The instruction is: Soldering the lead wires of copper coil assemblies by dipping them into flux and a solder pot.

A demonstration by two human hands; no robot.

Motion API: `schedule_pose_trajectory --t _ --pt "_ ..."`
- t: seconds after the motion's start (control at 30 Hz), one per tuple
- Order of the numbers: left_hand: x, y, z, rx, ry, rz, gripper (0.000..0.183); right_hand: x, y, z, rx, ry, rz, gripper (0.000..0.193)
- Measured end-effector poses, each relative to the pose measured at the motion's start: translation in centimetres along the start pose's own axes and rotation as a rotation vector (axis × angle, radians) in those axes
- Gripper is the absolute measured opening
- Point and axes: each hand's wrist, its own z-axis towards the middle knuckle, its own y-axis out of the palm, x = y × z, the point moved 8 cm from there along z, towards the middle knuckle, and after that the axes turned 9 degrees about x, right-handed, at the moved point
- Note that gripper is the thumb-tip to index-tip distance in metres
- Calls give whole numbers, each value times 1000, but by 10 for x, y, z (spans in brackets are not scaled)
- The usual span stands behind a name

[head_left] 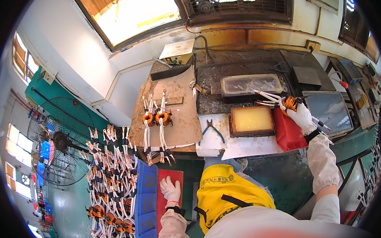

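Note:
In a white glove, my right hand (302, 118) grips a ring-shaped copper-wound coil (289, 103) with white leads, above a red box (288, 133). Some leads point left over the bench and others stick out right, past my hand. Left of the coil are a rectangular pot (252, 85) with a dull silvery surface and a dark-framed tray (253, 134) filled with something yellow. My left hand (170, 189), also gloved, is open at a red flat surface (164, 175) beside a blue crate (147, 197); whether it touches that surface, I cannot tell.
Two more coils (162, 118) lie on brown cardboard (179, 131). Cutting pliers (212, 131) rest on white paper. Several coils with leads (113, 179) fill and overhang the blue crate. A caged fan (61, 141) stands at left. At right lies a grey-topped tray (329, 113).

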Motion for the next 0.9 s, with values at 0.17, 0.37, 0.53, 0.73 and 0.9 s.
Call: schedule_pose_trajectory --t 0.17,0.37,0.53,0.73,0.9 --pt "-3 6 -15 246 118 226 53 -7 2 3 21 -7 -27 51" --pt "1 0 -16 299 43 179 46 -12 6 9 20 36 -102 51" --pt "2 -2 -16 290 34 184 45 -17 12 16 3 57 -88 53" --pt "1 1 -14 286 24 165 45 -12 18 27 -47 80 -121 56" --pt "0 -4 -14 279 12 177 45 -24 19 34 -62 59 -175 60"
